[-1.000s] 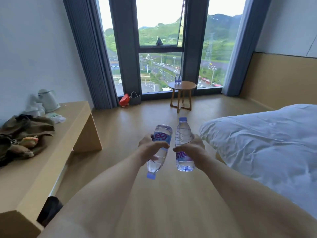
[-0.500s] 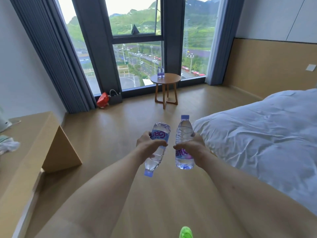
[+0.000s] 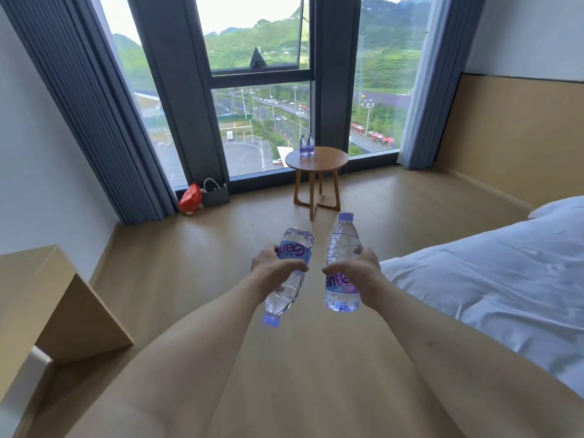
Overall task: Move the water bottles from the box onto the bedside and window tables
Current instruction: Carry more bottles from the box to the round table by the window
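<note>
Four clear plastic water bottles with purple caps are in your view: two in your hands, two standing side by side on the round wooden desk [image 3: 317, 159] by the window. Your left hand [image 3: 272, 269] grips an upside-down water bottle [image 3: 290, 273], cap pointing at the floor; its fingers [image 3: 292, 266] curl round the blue label. Just beside it, not touching, your right hand [image 3: 358, 273] holds an upright water bottle [image 3: 343, 263], fingers wrapped round the lower label. Both bottles hang in the air above the light wooden floor [image 3: 196, 267].

One long wooden desk [image 3: 41, 298] juts in at your left, its slanted end panel reaching the floor. One red bag [image 3: 190, 199] and one dark grey bag [image 3: 216, 195] sit against the window base beside the grey curtain [image 3: 85, 105]. The two standing bottles [image 3: 307, 145] sit near the round desk's far edge, leaving bare top in front. One white-covered bed [image 3: 493, 279] borders your right, its edge near your right forearm. Open floor runs between the long desk and the bed up to the round desk.
</note>
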